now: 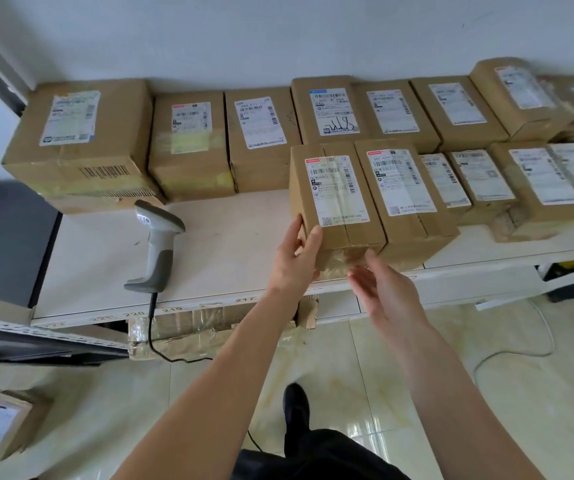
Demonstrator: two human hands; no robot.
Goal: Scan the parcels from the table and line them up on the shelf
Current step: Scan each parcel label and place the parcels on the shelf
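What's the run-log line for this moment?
left hand: grips front-row parcel | right hand: open below it | scanner: lying on shelf

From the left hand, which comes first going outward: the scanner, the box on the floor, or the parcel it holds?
1. Parcel, gripped by the left hand.
2. Scanner, to its left on the shelf.
3. Floor box, far lower left.

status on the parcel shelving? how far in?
Done: two rows of labelled parcels already line the shelf. In hand: left hand grips the front parcel; right hand open at its lower edge. Left: one parcel on the floor; scanner idle.
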